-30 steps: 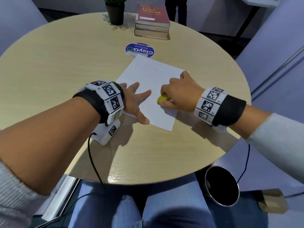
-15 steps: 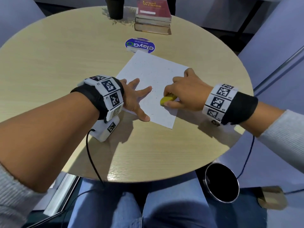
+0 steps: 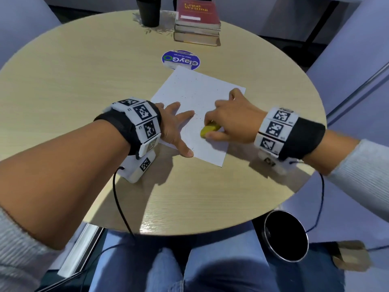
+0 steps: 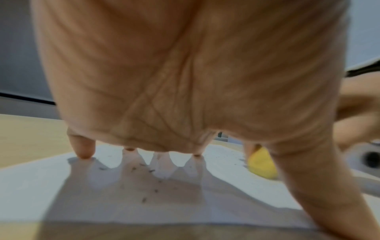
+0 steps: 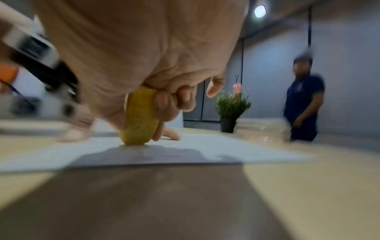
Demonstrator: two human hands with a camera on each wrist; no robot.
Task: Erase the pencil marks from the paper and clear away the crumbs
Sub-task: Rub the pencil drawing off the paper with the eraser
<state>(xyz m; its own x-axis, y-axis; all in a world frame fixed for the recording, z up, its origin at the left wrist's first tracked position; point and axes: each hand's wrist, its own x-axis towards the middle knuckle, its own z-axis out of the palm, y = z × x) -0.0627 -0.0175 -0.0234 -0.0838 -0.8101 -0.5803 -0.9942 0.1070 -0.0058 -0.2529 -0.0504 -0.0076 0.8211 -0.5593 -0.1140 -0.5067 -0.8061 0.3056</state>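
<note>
A white sheet of paper [image 3: 195, 95] lies on the round wooden table [image 3: 84, 70], dotted with dark eraser crumbs [image 4: 147, 170]. My left hand [image 3: 176, 127] rests on the sheet's left edge, its fingers [image 4: 83, 146] spread straight and pressing the paper down. My right hand [image 3: 229, 121] pinches a yellow eraser [image 3: 208, 130] between thumb and curled fingers and holds its end against the paper near the sheet's near side. The right wrist view shows the eraser [image 5: 139, 116] standing on the paper [image 5: 205, 149]. A faint curved pencil line [image 3: 187, 133] runs beside the eraser.
A round blue sticker [image 3: 181, 59] sits just beyond the paper. A stack of books [image 3: 197, 22] and a potted plant [image 3: 149, 11] stand at the table's far edge. A black bin [image 3: 286, 234] is on the floor at lower right. A person [image 5: 302, 104] stands beyond the table.
My right hand has rubbed the eraser back and forth over the paper's near part. The left hand has stayed pressed on the sheet. The head camera has tilted down slightly.
</note>
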